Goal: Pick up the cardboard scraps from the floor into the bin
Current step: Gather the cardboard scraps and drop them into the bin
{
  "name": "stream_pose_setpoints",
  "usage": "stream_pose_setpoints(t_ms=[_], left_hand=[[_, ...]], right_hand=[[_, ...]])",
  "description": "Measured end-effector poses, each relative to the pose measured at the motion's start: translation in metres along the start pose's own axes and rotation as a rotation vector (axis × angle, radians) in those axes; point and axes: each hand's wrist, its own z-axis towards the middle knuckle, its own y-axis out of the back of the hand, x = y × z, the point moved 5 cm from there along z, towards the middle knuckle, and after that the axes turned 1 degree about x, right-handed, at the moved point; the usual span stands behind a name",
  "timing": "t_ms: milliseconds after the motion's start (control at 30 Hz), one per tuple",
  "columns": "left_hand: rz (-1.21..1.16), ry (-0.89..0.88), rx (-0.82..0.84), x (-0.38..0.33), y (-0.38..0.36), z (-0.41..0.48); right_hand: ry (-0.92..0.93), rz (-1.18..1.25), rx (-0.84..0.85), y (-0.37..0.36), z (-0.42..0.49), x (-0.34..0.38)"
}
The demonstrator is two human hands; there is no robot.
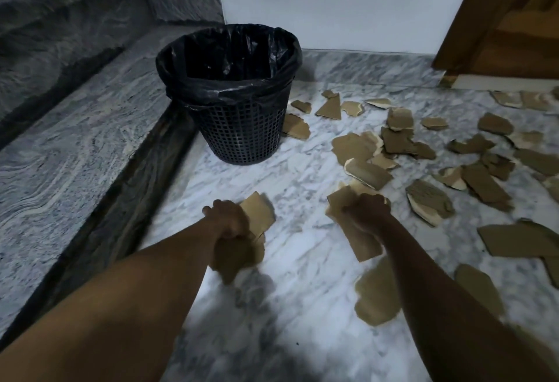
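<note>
A black mesh bin (242, 127) lined with a black plastic bag stands on the marble floor, its mouth wide. My left hand (228, 218) is closed on a brown cardboard scrap (257, 215), held above the floor in front of the bin. My right hand (367, 211) grips another cardboard scrap (358, 242) to the right of it. Several torn cardboard scraps (396, 139) lie scattered over the floor to the right of the bin. One scrap (376, 294) lies partly hidden under my right forearm.
A grey marble step (75, 139) rises along the left, with more steps behind it. A white wall stands behind the bin, and a wooden door (508, 19) is at the top right. Bare marble floor (287, 176) lies between my hands and the bin.
</note>
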Motion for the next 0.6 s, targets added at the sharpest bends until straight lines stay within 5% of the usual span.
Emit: stream_pose_setpoints(t_ms=[267, 467, 600], left_hand=[[-0.276, 0.051, -0.093, -0.014, 0.005, 0.014], [-0.014, -0.133, -0.126, -0.044, 0.015, 0.007], [-0.009, -0.252, -0.086, -0.071, 0.025, -0.008]], right_hand=[[-0.056, -0.024, 0.059, 0.000, 0.048, -0.034], [-0.063, -0.049, -0.007, 0.005, 0.007, -0.006], [0.072, 0.222, 0.077, -0.009, -0.014, 0.003]])
